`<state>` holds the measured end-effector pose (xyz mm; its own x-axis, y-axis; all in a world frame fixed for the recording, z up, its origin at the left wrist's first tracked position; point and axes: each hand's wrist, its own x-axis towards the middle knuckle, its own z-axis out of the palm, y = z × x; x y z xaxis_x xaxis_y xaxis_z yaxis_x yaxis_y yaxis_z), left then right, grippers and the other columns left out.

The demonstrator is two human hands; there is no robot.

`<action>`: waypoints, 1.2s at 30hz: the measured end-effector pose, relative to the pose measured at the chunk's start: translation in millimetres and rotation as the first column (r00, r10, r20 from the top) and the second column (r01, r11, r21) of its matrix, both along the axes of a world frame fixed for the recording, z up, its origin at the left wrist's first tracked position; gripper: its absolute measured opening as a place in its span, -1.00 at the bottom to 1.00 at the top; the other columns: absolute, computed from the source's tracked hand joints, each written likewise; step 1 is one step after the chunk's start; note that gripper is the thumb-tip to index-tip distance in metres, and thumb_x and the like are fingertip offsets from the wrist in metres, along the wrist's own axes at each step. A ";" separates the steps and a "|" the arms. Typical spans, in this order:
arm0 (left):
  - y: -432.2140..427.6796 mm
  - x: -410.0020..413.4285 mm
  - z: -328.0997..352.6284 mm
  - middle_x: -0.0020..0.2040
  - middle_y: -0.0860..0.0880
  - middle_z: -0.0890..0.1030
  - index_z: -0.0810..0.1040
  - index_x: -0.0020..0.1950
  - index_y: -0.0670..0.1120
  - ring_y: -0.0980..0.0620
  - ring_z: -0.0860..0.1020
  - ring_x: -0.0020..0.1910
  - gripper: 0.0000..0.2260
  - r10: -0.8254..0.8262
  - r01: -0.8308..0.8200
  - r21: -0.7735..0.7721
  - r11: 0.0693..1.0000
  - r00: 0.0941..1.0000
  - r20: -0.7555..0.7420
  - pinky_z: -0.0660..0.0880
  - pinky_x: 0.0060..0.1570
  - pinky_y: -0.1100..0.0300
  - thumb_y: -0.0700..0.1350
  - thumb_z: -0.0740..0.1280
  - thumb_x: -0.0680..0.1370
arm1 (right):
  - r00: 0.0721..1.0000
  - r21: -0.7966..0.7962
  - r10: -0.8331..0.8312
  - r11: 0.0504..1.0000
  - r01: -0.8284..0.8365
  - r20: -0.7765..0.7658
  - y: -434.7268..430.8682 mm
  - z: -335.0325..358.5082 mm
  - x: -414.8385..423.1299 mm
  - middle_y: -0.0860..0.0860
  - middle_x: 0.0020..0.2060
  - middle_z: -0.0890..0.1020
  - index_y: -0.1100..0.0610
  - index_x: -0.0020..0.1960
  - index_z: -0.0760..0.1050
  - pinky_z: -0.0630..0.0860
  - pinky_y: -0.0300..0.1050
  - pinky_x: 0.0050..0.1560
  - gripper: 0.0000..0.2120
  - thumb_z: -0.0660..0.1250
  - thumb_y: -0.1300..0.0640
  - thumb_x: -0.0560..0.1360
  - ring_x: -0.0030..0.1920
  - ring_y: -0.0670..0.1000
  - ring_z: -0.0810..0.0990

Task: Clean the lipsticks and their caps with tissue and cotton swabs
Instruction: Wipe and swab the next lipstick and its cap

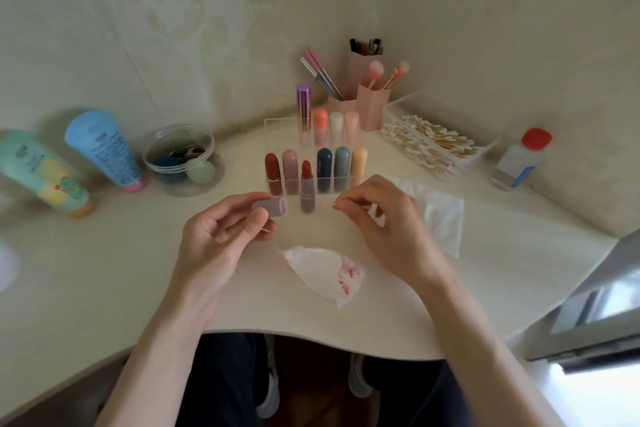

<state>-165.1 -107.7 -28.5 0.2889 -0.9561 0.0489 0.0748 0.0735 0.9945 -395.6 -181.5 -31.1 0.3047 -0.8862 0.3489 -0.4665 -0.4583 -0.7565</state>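
Clear organizer (270,135): 9 capped lipsticks (324,168) (5 in the front row, 4 in the back). 1 uncapped lipstick (307,191) stands upright on the table just in front of it. Left hand (221,232) is curled round a matching mauve cap (272,207). Right hand (377,215) pinches a cotton swab (327,205). 2 tissues: stained tissue (325,274) between the arms, clean tissue (440,218) at right. Swab tray (391,107) is full.

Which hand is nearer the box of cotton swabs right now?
Right. The right hand, pinching a swab, is just in front of the box of cotton swabs, to its left. The left hand, gripping the mauve cap, lies farther left, beyond the uncapped lipstick.
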 end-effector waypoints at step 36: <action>2.5 2.0 2.7 0.00 -0.10 0.70 0.55 0.11 -0.14 -0.02 0.56 -0.23 -0.84 -0.074 0.070 -0.035 0.997 0.991 -0.116 0.36 -0.33 0.29 -0.09 0.38 0.60 | 0.980 0.083 -0.132 0.986 0.146 -0.151 8.7 15.8 60.9 -0.20 0.05 0.62 -0.07 0.09 0.65 0.54 -0.24 -0.05 -0.81 0.52 -0.09 0.52 0.04 -0.12 0.61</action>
